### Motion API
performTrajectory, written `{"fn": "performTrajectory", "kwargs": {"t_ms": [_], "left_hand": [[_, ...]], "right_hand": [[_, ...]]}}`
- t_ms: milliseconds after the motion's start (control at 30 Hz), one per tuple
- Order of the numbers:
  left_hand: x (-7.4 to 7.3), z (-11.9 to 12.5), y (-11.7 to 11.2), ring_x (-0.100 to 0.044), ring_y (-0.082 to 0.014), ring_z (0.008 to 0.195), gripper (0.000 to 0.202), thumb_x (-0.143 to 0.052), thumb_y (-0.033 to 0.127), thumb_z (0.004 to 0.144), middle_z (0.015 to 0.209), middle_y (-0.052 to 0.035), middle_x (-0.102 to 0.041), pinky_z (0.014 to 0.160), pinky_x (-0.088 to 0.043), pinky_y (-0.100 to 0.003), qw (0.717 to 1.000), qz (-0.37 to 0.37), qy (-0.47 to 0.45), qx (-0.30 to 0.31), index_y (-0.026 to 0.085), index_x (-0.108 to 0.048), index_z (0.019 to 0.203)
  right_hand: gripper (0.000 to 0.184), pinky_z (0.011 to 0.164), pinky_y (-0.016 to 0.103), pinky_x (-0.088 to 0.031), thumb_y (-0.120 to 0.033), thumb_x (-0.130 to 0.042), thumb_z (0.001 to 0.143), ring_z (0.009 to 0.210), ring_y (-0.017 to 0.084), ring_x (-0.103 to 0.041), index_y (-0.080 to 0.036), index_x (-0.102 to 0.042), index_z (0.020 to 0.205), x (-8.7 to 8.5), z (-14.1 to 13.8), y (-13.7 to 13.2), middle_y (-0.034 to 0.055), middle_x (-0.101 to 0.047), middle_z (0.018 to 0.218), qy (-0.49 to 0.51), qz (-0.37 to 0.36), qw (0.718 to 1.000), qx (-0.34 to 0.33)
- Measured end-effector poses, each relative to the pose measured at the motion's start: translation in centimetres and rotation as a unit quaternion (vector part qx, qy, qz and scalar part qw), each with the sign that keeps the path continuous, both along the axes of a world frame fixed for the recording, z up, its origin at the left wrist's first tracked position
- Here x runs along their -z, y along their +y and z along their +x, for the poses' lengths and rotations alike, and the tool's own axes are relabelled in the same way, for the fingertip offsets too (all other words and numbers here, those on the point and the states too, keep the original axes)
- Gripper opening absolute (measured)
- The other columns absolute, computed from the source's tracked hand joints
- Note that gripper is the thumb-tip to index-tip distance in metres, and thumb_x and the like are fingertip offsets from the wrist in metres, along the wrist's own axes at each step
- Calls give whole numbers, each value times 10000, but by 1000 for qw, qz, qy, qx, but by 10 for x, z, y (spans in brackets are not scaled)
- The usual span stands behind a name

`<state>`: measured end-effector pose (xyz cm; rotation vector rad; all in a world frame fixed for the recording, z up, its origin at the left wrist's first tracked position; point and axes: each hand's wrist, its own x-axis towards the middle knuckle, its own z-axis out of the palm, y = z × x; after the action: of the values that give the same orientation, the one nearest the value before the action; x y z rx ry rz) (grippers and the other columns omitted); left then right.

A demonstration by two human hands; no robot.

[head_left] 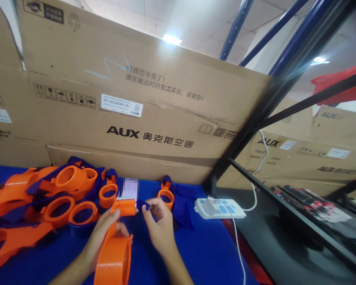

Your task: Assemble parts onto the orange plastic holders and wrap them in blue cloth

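An orange tape dispenser [112,259] is gripped by my left hand [102,227], its round hub toward me and its head with a pale toothed strip pointing away. To the right of that head, my right hand [159,225] pinches a small dark blue piece [143,205] between thumb and fingertips. Whether this piece touches the dispenser I cannot tell. Just beyond both hands lies a phone [129,188] with a lit, partly blurred screen. Another orange dispenser [166,196] with a dark blue part rests behind my right hand.
Several orange dispensers [57,211] are heaped on the blue table [207,253] at left. A white power strip [221,209] with a plug and cable sits at right. Cardboard AUX boxes [154,114] form a wall behind. A dark metal rack post [240,138] slants up at right.
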<state>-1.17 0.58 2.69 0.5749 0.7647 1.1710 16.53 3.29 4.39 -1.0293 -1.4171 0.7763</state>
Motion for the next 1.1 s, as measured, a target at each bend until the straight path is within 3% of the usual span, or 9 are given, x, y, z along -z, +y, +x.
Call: {"fn": "performTrajectory", "kwargs": {"t_ms": [233, 333, 433, 533, 633, 767, 900, 1000, 1100], "left_hand": [[-1, -3, 6, -703, -234, 500, 404, -736, 590, 828, 559, -34, -726, 457, -480, -254, 998, -32, -51, 11, 212, -593, 840], [-5, -2, 4, -681, -217, 477, 408, -715, 590, 844, 547, -36, -718, 455, -471, -252, 998, -37, -54, 5, 200, -606, 797], [-5, -3, 3, -639, -188, 442, 419, -704, 586, 847, 566, -69, -731, 453, -455, -248, 999, -19, -42, 19, 182, -620, 777], [-2, -9, 7, -630, -186, 437, 408, -705, 577, 849, 603, -79, -748, 457, -454, -247, 998, 11, -52, 19, 180, -640, 920], [2, -15, 13, -634, -213, 427, 474, -715, 611, 826, 584, -75, -741, 443, -453, -261, 997, 19, -59, 56, 196, -619, 1032], [6, -14, 13, -637, -213, 430, 461, -715, 603, 830, 586, -68, -734, 442, -452, -259, 997, 28, -44, 60, 196, -611, 1020], [4, -9, 6, -613, -185, 425, 417, -691, 565, 870, 589, -55, -724, 432, -429, -238, 999, 47, -15, 18, 187, -621, 1031], [3, -9, 6, -606, -178, 422, 408, -687, 556, 879, 583, -44, -720, 434, -420, -234, 999, 53, -7, 2, 195, -621, 1056], [6, -12, 10, -601, -174, 417, 410, -680, 572, 874, 596, -51, -724, 427, -409, -232, 998, 58, -2, 12, 199, -630, 1038]], "right_hand": [[91, 677, 261, -491, -259, -611, 967, 725, 164, -606, -194, -673, 982, -10, -2, -10, 43, -695, 912, -115, 71, 991, 23], [101, 670, 261, -489, -244, -607, 962, 699, 163, -596, -198, -679, 1016, -9, -4, -11, 29, -683, 863, -137, 79, 987, 24], [143, 602, 244, -454, -231, -572, 959, 626, 153, -559, -201, -685, 1041, -6, -1, -9, -9, -625, 743, -161, 61, 985, 31], [198, 524, 223, -375, -143, -517, 920, 553, 138, -516, -202, -685, 1007, -3, 6, -5, -35, -571, 661, -228, 5, 974, 11], [217, 545, 220, -363, -86, -550, 837, 606, 148, -575, -219, -688, 939, -2, 11, -3, -23, -626, 692, -346, -44, 936, -43], [215, 739, 262, -450, -168, -626, 845, 904, 215, -691, -252, -699, 1029, -5, 13, -5, 41, -745, 978, -449, -49, 891, -55], [174, 717, 286, -462, -263, -578, 926, 904, 253, -730, -239, -713, 1033, -16, 25, -5, 91, -771, 1022, -495, -117, 860, 46], [271, 633, 300, -436, -334, -495, 985, 823, 291, -753, -224, -733, 913, -28, 46, -3, 126, -784, 887, -533, -213, 803, 162], [327, 648, 335, -453, -402, -477, 989, 849, 335, -765, -249, -751, 898, -36, 66, -2, 134, -789, 867, -553, -266, 760, 215]]}}
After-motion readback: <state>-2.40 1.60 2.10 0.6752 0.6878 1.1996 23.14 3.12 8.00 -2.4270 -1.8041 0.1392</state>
